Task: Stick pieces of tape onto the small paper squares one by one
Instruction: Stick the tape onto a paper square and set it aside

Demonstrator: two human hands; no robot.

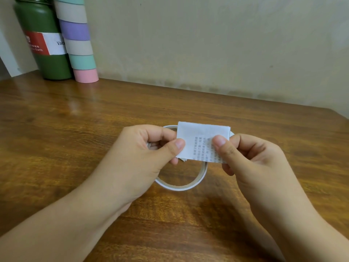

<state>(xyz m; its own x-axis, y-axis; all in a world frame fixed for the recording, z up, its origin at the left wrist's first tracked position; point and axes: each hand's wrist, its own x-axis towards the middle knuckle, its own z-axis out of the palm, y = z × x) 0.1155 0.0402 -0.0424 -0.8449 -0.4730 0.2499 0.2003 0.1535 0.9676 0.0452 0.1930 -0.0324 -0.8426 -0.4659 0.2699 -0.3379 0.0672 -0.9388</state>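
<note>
Both hands pinch a paper square (200, 140) just above the tape roll (181, 184) on the table (75, 129): left hand (143, 157) on its left edge, right hand (251, 157) on its lower right, possibly pressing tape

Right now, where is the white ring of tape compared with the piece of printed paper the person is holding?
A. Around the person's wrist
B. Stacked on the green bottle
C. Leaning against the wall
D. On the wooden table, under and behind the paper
D: the tape roll lies on the wooden table, partly hidden by the paper pinched between the left hand and right hand.
</note>
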